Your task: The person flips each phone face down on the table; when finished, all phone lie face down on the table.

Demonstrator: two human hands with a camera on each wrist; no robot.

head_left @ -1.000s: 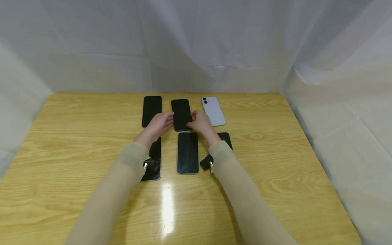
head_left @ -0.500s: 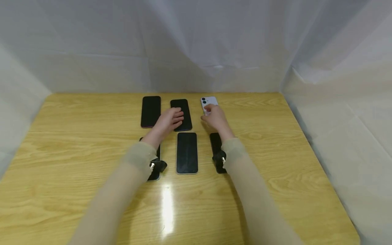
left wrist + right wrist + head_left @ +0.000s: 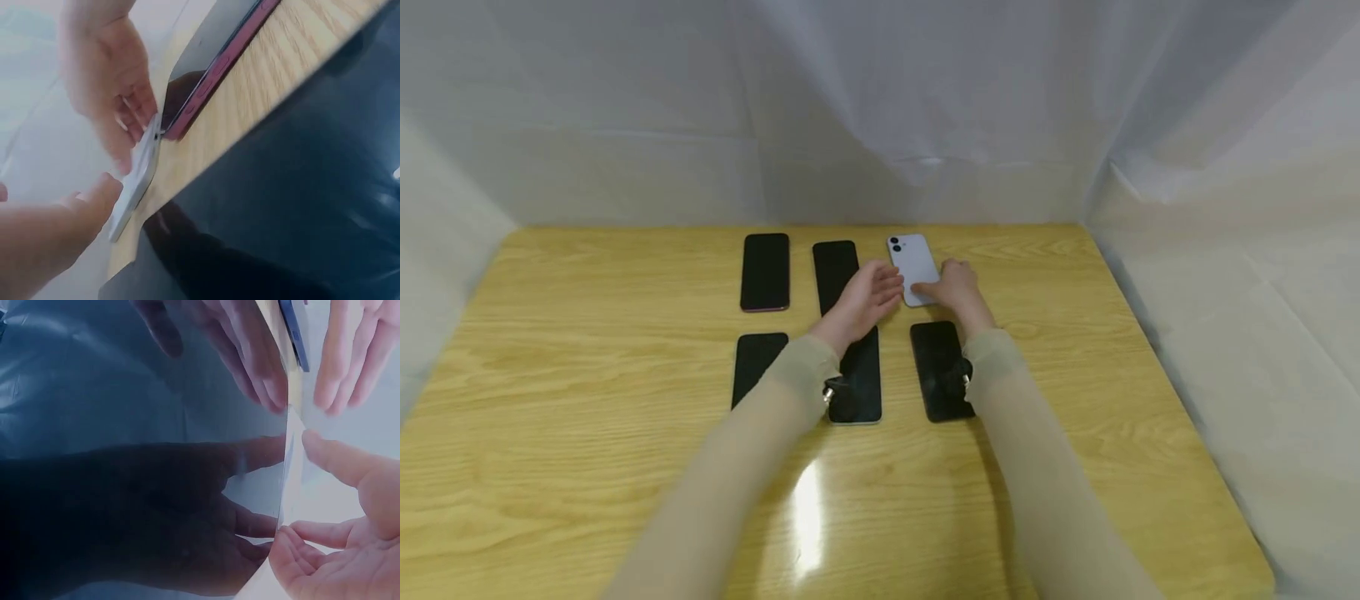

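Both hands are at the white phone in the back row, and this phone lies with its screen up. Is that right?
Not quite. Both the left hand and the right hand are at the white phone in the back row, but it lies with its screen down: the head view shows its pale back and camera lenses facing up.

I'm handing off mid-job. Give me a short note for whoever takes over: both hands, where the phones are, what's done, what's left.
Left hand: open, fingers at the left edge of the white phone.
Right hand: fingers on that phone's near right corner; a firm grip cannot be told.
White phone: back row, right end, camera side up, near edge apparently tilted off the wooden table.
Done: the five black phones lie screen up in two rows.
Left: probably turning the white phone screen up to match.
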